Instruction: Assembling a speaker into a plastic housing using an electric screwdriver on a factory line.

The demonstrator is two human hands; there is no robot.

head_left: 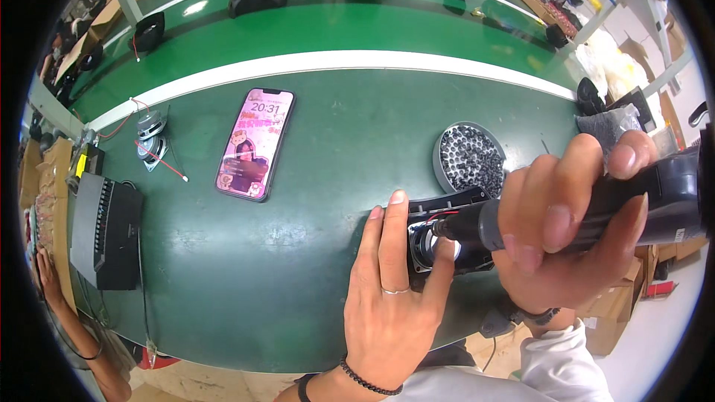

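Speaker (pixel 421 251), in black housing (pixel 474 260) | left hand (pixel 393 305): open, fingers spread, thumb at speaker | right hand (pixel 558 272): wrapped round driver (pixel 612 197), tip at speaker rim

Dark-green, smooth-topped desk (pixel 223 275), bearing a rectangular smartphone (pixel 255 144) with a lit pink screen and, near its left edge, a black, slotted box (pixel 109 233). Beyond a white rail (pixel 357 59), a glossy green belt (pixel 328 30); lower right, brown cardboard boxes (pixel 614 313).
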